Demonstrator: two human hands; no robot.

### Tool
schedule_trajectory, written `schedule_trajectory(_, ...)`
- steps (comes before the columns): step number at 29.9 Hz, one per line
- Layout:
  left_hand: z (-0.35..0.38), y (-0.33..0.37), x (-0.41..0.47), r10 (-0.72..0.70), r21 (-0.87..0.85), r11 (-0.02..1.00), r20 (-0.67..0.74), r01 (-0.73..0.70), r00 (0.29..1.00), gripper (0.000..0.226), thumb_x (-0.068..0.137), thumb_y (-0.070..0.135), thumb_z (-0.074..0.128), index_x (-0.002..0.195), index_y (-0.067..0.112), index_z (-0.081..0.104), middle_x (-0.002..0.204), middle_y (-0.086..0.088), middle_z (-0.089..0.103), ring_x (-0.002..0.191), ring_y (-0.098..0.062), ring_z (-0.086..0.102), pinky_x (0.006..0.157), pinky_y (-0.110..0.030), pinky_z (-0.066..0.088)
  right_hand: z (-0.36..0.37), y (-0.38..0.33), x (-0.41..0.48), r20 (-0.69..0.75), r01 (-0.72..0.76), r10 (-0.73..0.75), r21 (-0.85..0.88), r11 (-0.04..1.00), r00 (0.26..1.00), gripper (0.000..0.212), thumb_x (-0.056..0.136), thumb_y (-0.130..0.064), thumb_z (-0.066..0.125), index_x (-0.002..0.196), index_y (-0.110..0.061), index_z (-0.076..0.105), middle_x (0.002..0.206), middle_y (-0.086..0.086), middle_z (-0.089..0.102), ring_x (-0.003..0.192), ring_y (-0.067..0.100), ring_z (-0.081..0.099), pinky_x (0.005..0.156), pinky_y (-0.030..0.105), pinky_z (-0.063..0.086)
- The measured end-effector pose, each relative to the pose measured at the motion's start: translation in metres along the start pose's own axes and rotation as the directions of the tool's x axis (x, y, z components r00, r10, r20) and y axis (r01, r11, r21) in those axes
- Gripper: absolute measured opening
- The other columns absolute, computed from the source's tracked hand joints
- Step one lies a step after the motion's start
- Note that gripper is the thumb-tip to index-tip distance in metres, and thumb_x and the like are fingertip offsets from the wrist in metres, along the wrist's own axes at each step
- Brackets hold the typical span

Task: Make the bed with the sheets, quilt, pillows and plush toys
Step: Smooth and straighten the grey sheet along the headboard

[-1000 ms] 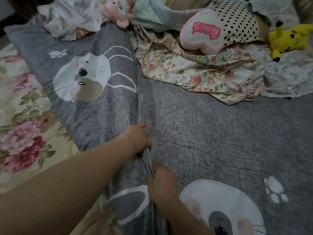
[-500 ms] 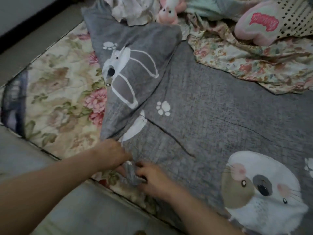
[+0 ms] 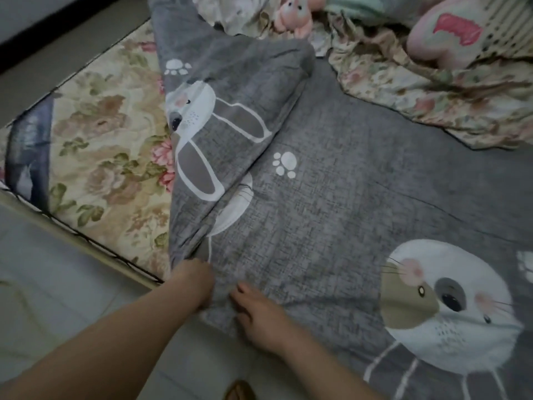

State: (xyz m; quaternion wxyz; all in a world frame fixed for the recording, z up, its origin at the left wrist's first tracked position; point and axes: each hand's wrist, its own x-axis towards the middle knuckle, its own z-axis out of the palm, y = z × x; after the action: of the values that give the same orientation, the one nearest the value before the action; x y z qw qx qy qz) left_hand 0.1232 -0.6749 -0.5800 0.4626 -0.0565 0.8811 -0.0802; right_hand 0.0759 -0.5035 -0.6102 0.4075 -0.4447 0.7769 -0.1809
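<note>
**While the sheet is gripped at its near corner: bed, items listed**

Where the bed's near edge is reached, the grey bunny-print sheet (image 3: 331, 197) is held by both hands, which are set just beside each other.

- Left hand (image 3: 193, 284): fingers curled tight round a bunched fold of the sheet. Creases are drawn from these fingers up through the cloth.
- Right hand (image 3: 259, 316): fingers curled down onto the sheet's edge, thumb laid on top, cloth pinched beneath. How much is held cannot be told.
- Sheet: spread flat beyond and right of the fingers. A flap is folded over beyond the left fingers, with a bunny face shown on it.
- Mattress (image 3: 101, 145): floral, laid bare left of the left fingers.
- Quilt (image 3: 432, 96): floral, crumpled, well beyond the right fingers, overlapping the sheet's far part.
- Plush (image 3: 294, 15): pink, far beyond the fingers, beside the quilt.
- Heart pillow (image 3: 450, 39): pink, set on the quilt, far beyond and right of the fingers.
- Floor (image 3: 57, 298): pale, seen nearer than the fingers, under both forearms.
</note>
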Motion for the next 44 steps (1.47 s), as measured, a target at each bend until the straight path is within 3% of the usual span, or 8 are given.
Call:
schedule_trajectory(5, -0.063, 0.034, -0.029, 0.080, 0.038, 0.997, -0.204, -0.073, 0.976, 0.042, 0.099, 0.036, 0.043, 0.133, 0.014, 0.055, 0.141, -0.012, 0.045, 0.132, -0.032, 0.037, 0.108, -0.041, 0.031, -0.064, 0.007, -0.057, -0.231, -0.078, 0.084, 0.035, 0.996, 0.969, 0.054, 0.101, -0.012, 0.036, 0.154, -0.017, 0.023, 0.162, 0.001, 0.015, 0.149, 0.016, 0.009, 0.109, 0.011, -0.009)
schedule_trajectory(11, -0.160, 0.107, -0.108, 0.133, 0.006, 0.989, -0.450, -0.146, 0.883, 0.065, 0.098, 0.050, 0.041, 0.153, 0.024, 0.020, 0.163, -0.008, 0.007, 0.149, -0.029, 0.001, 0.120, -0.050, 0.000, -0.166, 0.016, -0.184, -0.433, -0.252, 0.239, 0.028, 0.967, 0.869, 0.060, 0.101, -0.011, 0.036, 0.155, -0.022, 0.013, 0.163, -0.001, 0.009, 0.150, 0.019, 0.001, 0.118, 0.025, 0.003)
schedule_trajectory(15, -0.244, 0.188, -0.172, 0.205, 0.035, 0.972, -0.608, -0.232, 0.767, 0.077, 0.078, 0.057, 0.069, 0.143, 0.021, 0.047, 0.154, -0.012, 0.035, 0.143, -0.034, 0.028, 0.112, -0.055, 0.025, -0.217, 0.032, -0.299, -0.575, -0.341, 0.350, 0.128, 0.931, 0.739, 0.067, 0.100, -0.012, 0.039, 0.155, -0.027, 0.005, 0.163, -0.003, 0.000, 0.150, 0.017, 0.000, 0.121, 0.036, 0.013)
schedule_trajectory(17, -0.276, 0.232, -0.193, 0.232, 0.081, 0.967, -0.670, -0.241, 0.705, 0.076, 0.088, 0.055, 0.059, 0.150, 0.020, 0.033, 0.160, -0.010, 0.021, 0.148, -0.032, 0.015, 0.116, -0.054, 0.016, -0.231, 0.046, -0.352, -0.619, -0.356, 0.375, 0.161, 0.921, 0.691, 0.068, 0.099, -0.011, 0.038, 0.155, -0.027, 0.002, 0.163, -0.004, -0.005, 0.150, 0.016, -0.003, 0.121, 0.038, 0.013)
schedule_trajectory(19, -0.311, 0.278, -0.210, 0.240, 0.110, 0.968, -0.658, -0.224, 0.714, 0.072, 0.098, 0.051, 0.042, 0.155, 0.020, 0.012, 0.163, -0.006, -0.001, 0.150, -0.029, -0.005, 0.119, -0.051, 0.001, -0.242, 0.064, -0.405, -0.646, -0.360, 0.387, 0.182, 0.915, 0.658, 0.071, 0.098, -0.006, 0.037, 0.155, -0.026, -0.001, 0.162, -0.004, -0.009, 0.150, 0.015, -0.007, 0.122, 0.035, 0.007)
schedule_trajectory(24, -0.379, 0.400, -0.244, 0.196, 0.074, 0.977, -0.683, -0.201, 0.703, 0.074, 0.099, 0.053, 0.037, 0.156, 0.019, 0.003, 0.163, -0.005, -0.006, 0.149, -0.027, -0.012, 0.120, -0.050, -0.001, -0.255, 0.121, -0.528, -0.672, -0.375, 0.404, 0.198, 0.905, 0.620, 0.076, 0.093, 0.001, 0.036, 0.155, -0.021, -0.003, 0.163, 0.001, -0.008, 0.150, 0.019, -0.004, 0.122, 0.032, 0.003)
schedule_trajectory(35, -0.462, 0.530, -0.272, 0.215, 0.136, 0.976, -0.688, -0.168, 0.694, 0.077, 0.098, 0.057, 0.034, 0.156, 0.020, -0.002, 0.163, -0.003, -0.008, 0.149, -0.025, -0.013, 0.119, -0.051, -0.004, -0.293, 0.194, -0.648, -0.649, -0.445, 0.448, 0.184, 0.877, 0.615, 0.071, 0.096, -0.007, 0.039, 0.156, -0.020, 0.003, 0.163, 0.006, -0.004, 0.150, 0.025, -0.001, 0.121, 0.037, 0.006)
schedule_trajectory(44, -0.530, 0.623, -0.253, 0.010, -0.037, 0.998, -0.688, -0.049, 0.726, 0.079, 0.097, 0.057, 0.036, 0.156, 0.020, -0.001, 0.163, -0.002, -0.008, 0.148, -0.025, -0.016, 0.120, -0.050, -0.002, -0.382, 0.313, -0.735, -0.588, -0.354, 0.273, -0.025, 0.935, 0.762, 0.079, 0.091, -0.005, 0.044, 0.155, -0.026, 0.003, 0.163, 0.006, -0.003, 0.150, 0.024, 0.000, 0.121, 0.038, 0.009)
